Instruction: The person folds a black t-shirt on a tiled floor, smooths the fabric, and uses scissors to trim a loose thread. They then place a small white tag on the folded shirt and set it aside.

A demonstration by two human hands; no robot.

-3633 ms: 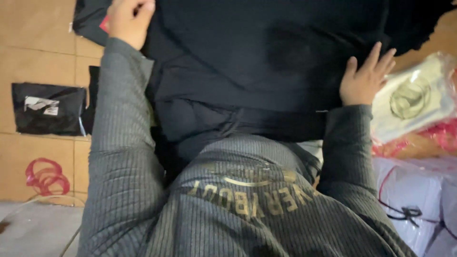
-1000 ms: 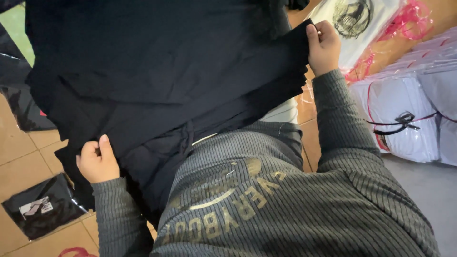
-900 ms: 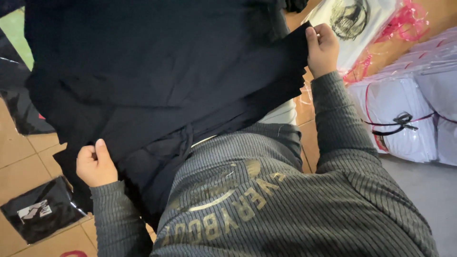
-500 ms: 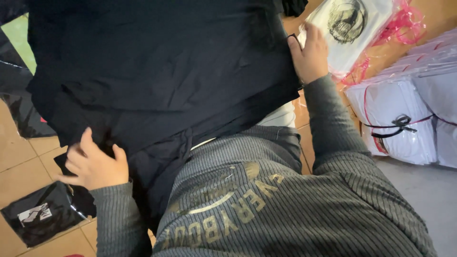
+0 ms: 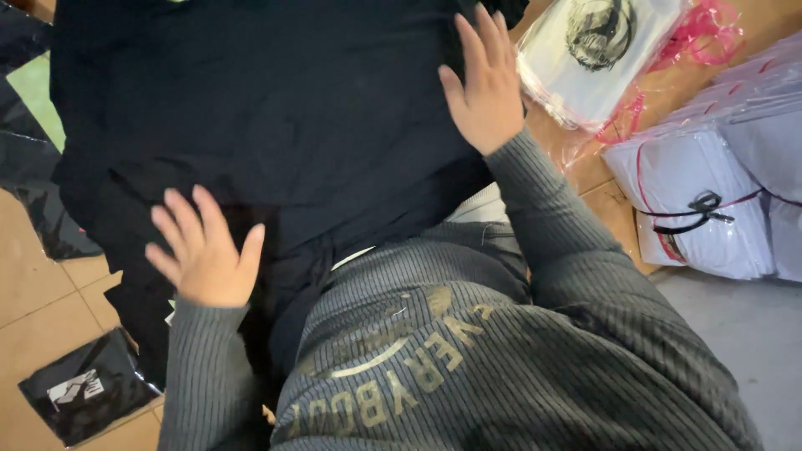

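- I am pressing my left hand (image 5: 203, 255) flat, fingers spread and gripping nothing, on the near left part of the black garment (image 5: 276, 117); the open palm is pinning the cloth so it lies smooth.
- I am laying my right hand (image 5: 484, 88) flat too, fingers extended and holding nothing, on the garment's far right edge, which is keeping that side stretched and level.
- The black garment is lying spread in front of my body, its near edge reaching my grey ribbed sweater (image 5: 468, 351); I cannot tell what surface is carrying it.
- A clear bag with a white printed garment (image 5: 597, 50) is lying just beside my right hand, on the far right.
- White bagged bundles tied with cord (image 5: 710, 205) are stacked to the right.
- A small black packet (image 5: 88, 392) is lying on the tiled floor (image 5: 33, 301), near left, well apart from both hands.
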